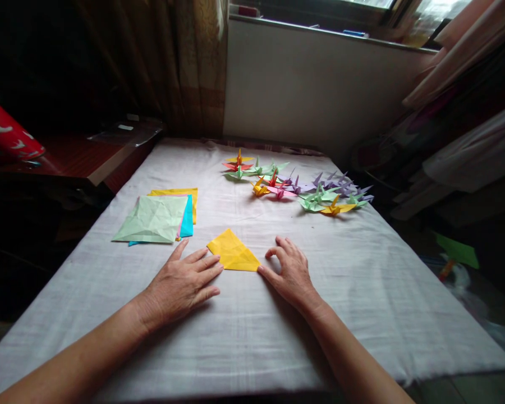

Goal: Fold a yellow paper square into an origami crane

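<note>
Left hand (184,283) flat, fingers spread, pressing yellow folded triangle (232,252) on cloth-covered surface (362,292), right hand (290,272) arched, thumb at its corner, both released, grasping nothing

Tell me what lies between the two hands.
In the head view, a folded yellow triangle of paper lies on the cloth between the left hand and the right hand; both touch its edges.
</note>
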